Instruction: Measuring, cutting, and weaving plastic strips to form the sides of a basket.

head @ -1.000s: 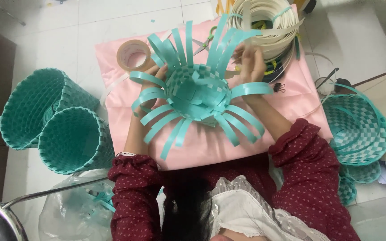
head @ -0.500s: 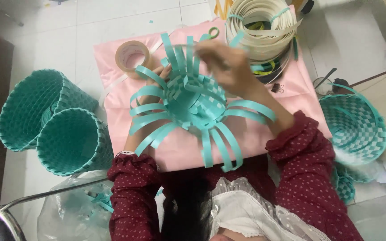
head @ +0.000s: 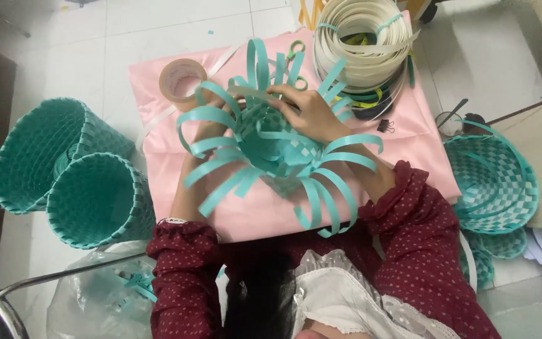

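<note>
A half-woven teal basket base [head: 277, 147] of plastic strips rests on a pink cloth [head: 252, 210], its loose strips curling outward all round. My right hand [head: 312, 112] lies over its far edge, fingers pressing on the strips there. My left hand [head: 216, 124] is mostly hidden behind curled strips at the base's left side, gripping them. Both forearms wear dark red dotted sleeves.
Two finished teal baskets [head: 64, 172] lie on their sides at left. A tape roll [head: 182, 78], green-handled scissors [head: 295, 53] and a coil of cream strips [head: 362, 44] sit at the cloth's far edge. More teal woven baskets [head: 494, 185] stack at right. A clear plastic bag [head: 95, 298] is near left.
The woven base has turned and tipped between my hands. My right hand moved from its far right side to the middle of its far edge. The strips now curl differently.
</note>
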